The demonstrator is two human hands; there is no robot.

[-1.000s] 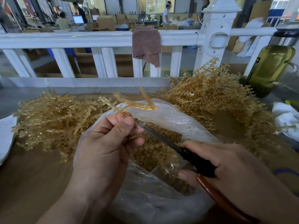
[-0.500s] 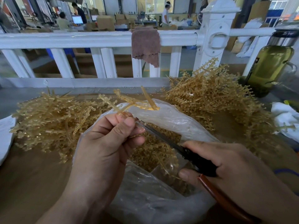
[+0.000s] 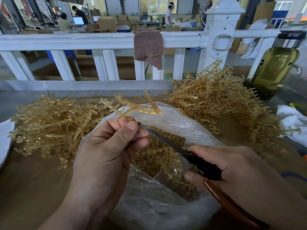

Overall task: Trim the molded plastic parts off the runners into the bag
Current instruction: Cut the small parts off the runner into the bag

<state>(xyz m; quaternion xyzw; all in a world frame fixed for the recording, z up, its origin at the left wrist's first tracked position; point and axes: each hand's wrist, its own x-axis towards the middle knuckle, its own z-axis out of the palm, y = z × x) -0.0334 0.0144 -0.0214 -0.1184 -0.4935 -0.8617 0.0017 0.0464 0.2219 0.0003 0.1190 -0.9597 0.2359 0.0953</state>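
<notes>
Head view, centre of frame: left hand (image 3: 106, 146) pinches a runner (image 3: 136, 107) above the open bag (image 3: 174, 120). The right hand (image 3: 232, 166) clenches the cutters (image 3: 166, 138), blade tip just beside the left fingertips (image 3: 131, 128). Risk — a nicked finger if the blades close there. Cut parts (image 3: 159, 156) lie in the bag. A part snipped beyond its rim would likely drop into the pile at left (image 3: 49, 120) or the pile at upper right (image 3: 216, 103) — hard to recover.

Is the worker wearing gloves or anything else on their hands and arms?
No. The left hand and right hand are both bare: no gloves, rings or watch in view. No sleeve shows either, right up to the picture's edge. The nails that show are short and plain.
</notes>
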